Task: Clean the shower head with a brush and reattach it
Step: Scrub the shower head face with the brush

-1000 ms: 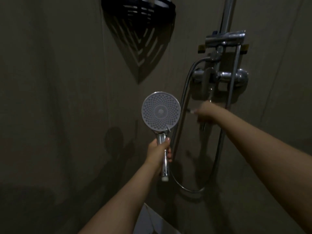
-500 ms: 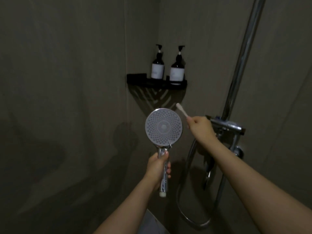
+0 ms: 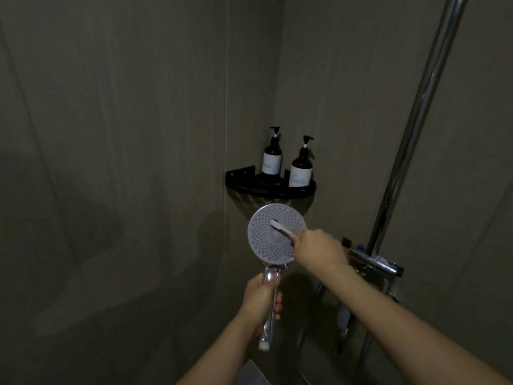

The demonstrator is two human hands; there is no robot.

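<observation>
Nearest the camera, the left hand [image 3: 259, 300] grips the handle of the shower head [image 3: 277, 233], holding it upright with its face toward the viewer. Just beyond, the right hand [image 3: 316, 250] pinches a brush [image 3: 281, 227] whose bristles lie on the face's centre: scrubbing seems underway, and next comes working outward across the nozzles. Behind, two bottles [image 3: 287, 163] stand on a corner shelf [image 3: 270, 190].

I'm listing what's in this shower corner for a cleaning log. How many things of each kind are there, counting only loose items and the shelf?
Pump bottles: 2, one and another, both on the shelf
Corner shelf: 1
Shower head: 1, gripped by the left hand
Brush: 1, held by the right hand against the head's face
Total: 5
</observation>
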